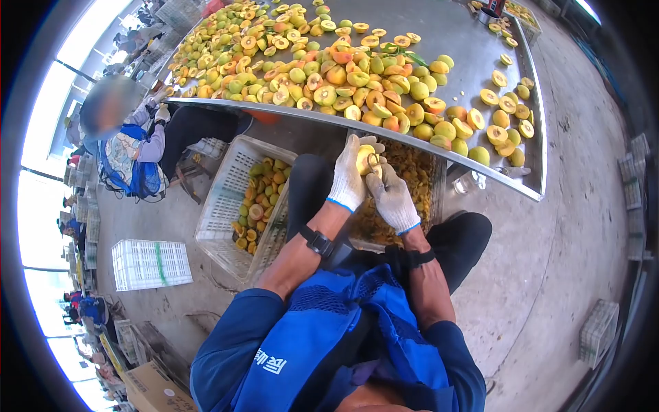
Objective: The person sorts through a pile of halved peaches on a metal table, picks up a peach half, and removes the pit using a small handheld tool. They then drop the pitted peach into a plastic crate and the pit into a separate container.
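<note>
The left hand (347,180), in a white glove, is gripping a yellow fruit half (364,158), its fingers curling closed around it. The right hand (393,199), gloved as well, is closing on a small metal tool (375,165) and holding its tip against the cut face of the fruit. The two hands are touching each other just on the near side of the steel worktop (449,34), above a crate (437,180) holding yellow-brown scraps. A black watch (318,242) is sitting on the left wrist.

A heap of whole and halved fruit (329,69) is covering the far part of the worktop, with more cut halves (508,117) lying to the right. To the left of the hands, a white crate (220,199) is holding green and yellow fruit (261,199). Farther left, another person (130,154) is sitting at the worktop.
</note>
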### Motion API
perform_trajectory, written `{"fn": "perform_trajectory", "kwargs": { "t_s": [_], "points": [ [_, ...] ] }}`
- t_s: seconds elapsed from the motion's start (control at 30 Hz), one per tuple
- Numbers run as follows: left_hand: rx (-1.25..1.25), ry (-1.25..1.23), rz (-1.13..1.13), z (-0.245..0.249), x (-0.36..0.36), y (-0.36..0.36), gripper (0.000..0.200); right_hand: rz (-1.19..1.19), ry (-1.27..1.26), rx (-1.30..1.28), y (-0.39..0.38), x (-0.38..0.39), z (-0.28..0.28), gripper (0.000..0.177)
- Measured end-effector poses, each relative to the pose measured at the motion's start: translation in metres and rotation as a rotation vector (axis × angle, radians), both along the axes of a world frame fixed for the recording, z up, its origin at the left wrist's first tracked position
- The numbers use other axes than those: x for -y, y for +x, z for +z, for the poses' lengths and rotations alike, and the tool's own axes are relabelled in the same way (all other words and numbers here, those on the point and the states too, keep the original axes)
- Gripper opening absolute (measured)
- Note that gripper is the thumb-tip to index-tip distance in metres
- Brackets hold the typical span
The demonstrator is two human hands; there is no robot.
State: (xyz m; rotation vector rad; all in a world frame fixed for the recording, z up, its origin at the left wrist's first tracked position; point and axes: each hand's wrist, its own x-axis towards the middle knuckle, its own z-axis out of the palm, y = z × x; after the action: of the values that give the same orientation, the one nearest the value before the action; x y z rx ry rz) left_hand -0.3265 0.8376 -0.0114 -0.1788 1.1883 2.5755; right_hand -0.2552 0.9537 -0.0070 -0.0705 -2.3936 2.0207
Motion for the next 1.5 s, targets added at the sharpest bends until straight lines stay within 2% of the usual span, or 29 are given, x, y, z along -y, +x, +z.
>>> {"fn": "perform_trajectory", "kwargs": {
  "t_s": [0.2, 0.5, 0.6, 0.7, 0.9, 1.0, 1.1, 1.2, 1.23, 1.3, 1.37, 1.5],
  "points": [
    [0.089, -0.032, 0.077, 0.007, -0.008, 0.002, 0.041, -0.047, 0.115, 0.004, 0.0, 0.002, -0.001, 0.039],
    [0.031, -0.133, 0.036, 0.013, -0.007, 0.001, 0.033, -0.035, 0.019, -0.029, -0.001, 0.002, -0.009, 0.037],
    [0.023, -0.141, 0.04, 0.018, -0.008, 0.005, 0.031, -0.035, 0.073, -0.069, 0.0, 0.002, -0.009, 0.039],
    [0.024, -0.132, 0.03, 0.024, -0.009, 0.005, 0.029, 0.109, -0.109, 0.399, 0.007, -0.005, 0.026, 0.041],
    [0.014, -0.247, 0.005, 0.029, -0.01, 0.004, 0.033, 0.102, -0.39, 0.405, 0.007, -0.003, 0.001, 0.039],
    [0.051, -0.299, 0.004, 0.03, -0.013, 0.002, 0.035, 0.01, -0.298, 0.176, 0.008, 0.007, -0.012, 0.039],
    [0.009, -0.37, 0.001, 0.031, -0.016, 0.003, 0.036, 0.021, -0.292, 0.136, 0.009, 0.006, -0.018, 0.039],
    [-0.098, -0.376, -0.006, 0.033, -0.017, 0.006, 0.038, 0.176, -0.481, 0.475, 0.01, -0.015, 0.006, 0.038],
    [-0.138, -0.36, -0.006, 0.035, -0.018, 0.006, 0.038, 0.149, -0.486, 0.439, 0.01, -0.012, 0.007, 0.036],
    [-0.13, -0.347, -0.041, 0.037, -0.016, 0.007, 0.038, 0.068, -0.312, 0.219, 0.008, -0.001, -0.007, 0.035],
    [-0.118, -0.359, -0.073, 0.037, -0.015, 0.007, 0.038, 0.054, -0.288, 0.182, 0.008, 0.001, -0.019, 0.034],
    [-0.188, -0.379, -0.138, 0.038, -0.01, 0.005, 0.038, 0.157, -0.541, 0.414, 0.016, -0.007, 0.006, 0.033]
  ]
}}
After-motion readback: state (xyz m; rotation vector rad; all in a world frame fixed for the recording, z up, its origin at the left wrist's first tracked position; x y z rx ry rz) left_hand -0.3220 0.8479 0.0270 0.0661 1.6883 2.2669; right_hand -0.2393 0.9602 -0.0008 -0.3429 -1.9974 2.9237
